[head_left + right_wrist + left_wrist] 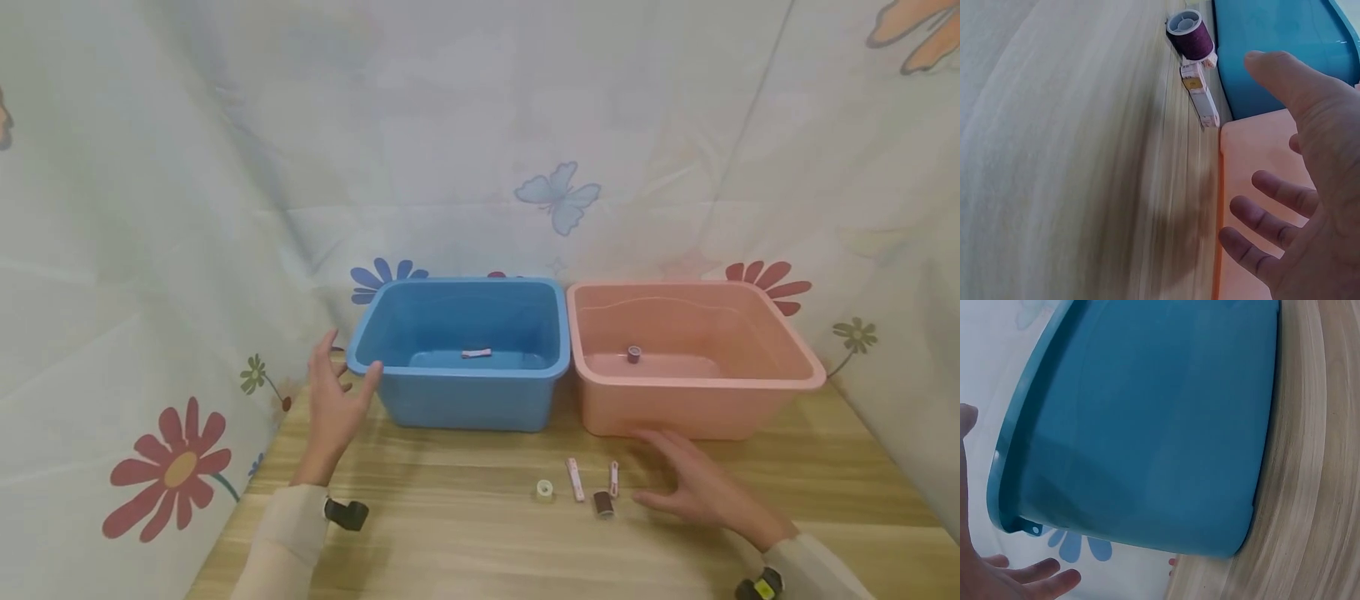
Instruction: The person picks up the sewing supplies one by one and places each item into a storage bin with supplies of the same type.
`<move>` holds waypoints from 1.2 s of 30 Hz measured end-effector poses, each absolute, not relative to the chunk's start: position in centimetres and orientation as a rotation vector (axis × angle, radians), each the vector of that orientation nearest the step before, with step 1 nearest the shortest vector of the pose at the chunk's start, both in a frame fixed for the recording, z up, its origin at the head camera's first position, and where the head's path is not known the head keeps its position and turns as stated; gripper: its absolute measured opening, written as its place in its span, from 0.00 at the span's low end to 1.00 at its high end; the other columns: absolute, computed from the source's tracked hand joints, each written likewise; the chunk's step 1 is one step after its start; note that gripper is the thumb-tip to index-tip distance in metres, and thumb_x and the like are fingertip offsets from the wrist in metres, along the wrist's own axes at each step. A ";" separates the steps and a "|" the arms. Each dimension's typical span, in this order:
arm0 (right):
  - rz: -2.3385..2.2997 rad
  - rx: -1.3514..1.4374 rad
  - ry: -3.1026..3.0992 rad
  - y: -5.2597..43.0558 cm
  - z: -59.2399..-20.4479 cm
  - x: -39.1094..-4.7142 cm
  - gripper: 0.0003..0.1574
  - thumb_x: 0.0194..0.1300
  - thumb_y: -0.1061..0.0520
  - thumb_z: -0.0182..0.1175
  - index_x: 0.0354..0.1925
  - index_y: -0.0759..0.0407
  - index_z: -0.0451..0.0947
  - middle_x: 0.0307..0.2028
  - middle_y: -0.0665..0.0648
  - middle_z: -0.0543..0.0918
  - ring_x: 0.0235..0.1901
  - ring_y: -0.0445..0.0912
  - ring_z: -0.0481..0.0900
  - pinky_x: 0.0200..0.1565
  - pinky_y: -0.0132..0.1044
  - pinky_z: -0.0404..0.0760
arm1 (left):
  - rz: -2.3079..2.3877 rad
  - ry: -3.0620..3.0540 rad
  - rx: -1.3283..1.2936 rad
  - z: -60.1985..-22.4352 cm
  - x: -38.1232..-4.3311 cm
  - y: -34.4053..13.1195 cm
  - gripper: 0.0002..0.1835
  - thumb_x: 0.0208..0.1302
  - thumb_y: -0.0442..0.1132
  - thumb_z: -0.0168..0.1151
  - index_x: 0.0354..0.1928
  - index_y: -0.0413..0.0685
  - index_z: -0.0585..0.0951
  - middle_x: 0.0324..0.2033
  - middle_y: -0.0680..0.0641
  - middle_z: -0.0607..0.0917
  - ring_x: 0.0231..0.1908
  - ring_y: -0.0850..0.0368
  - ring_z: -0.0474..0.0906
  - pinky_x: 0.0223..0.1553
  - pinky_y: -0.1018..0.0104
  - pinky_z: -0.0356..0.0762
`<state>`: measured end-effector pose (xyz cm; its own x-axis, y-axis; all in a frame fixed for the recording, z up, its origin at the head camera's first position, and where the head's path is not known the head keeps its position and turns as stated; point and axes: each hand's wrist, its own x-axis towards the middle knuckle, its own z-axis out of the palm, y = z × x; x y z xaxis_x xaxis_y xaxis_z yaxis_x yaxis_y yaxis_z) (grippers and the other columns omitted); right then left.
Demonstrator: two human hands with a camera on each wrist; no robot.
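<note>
My left hand, fingers spread, is at the left front corner of the blue bin, its thumb overlapping the rim in the head view. In the left wrist view that hand holds nothing. My right hand hovers with parted fingers before the pink bin. Left of it lie a dark maroon thread spool, a pale yellow spool and two slim white-and-pink pieces, one longer and one shorter. The right wrist view shows the maroon spool close up, beyond the thumb.
Inside the blue bin is another slim white-and-pink piece; a small dark spool lies in the pink bin. Both bins stand side by side at the back of the wooden table, against a flower-and-butterfly printed cloth.
</note>
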<state>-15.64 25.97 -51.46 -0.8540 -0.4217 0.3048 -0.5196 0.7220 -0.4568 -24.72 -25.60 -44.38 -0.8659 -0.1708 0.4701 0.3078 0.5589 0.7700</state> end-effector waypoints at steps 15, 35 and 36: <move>0.875 0.743 -2.804 25.3 -52.1 -16.2 0.52 0.53 0.38 0.79 0.70 0.54 0.71 0.60 0.56 0.79 0.60 0.55 0.76 0.60 0.61 0.75 | -1.446 -2.421 -0.067 -44.6 -25.3 -25.8 0.49 0.70 0.63 0.61 0.81 0.74 0.40 0.77 0.35 0.58 0.68 0.28 0.67 0.62 0.33 0.71; 0.868 0.690 -2.880 24.1 -52.3 -16.4 0.45 0.50 0.36 0.79 0.60 0.54 0.77 0.53 0.53 0.80 0.53 0.53 0.80 0.55 0.58 0.79 | -1.583 -2.412 -0.024 -45.3 -26.1 -25.5 0.49 0.70 0.64 0.61 0.81 0.60 0.47 0.76 0.36 0.62 0.72 0.37 0.64 0.68 0.39 0.66; 0.865 0.687 -2.882 24.1 -52.4 -16.4 0.44 0.50 0.36 0.79 0.60 0.53 0.78 0.53 0.53 0.80 0.53 0.53 0.80 0.55 0.58 0.79 | -1.591 -2.409 -0.027 -45.3 -26.1 -25.4 0.49 0.70 0.63 0.61 0.82 0.61 0.46 0.76 0.37 0.61 0.73 0.38 0.63 0.69 0.39 0.65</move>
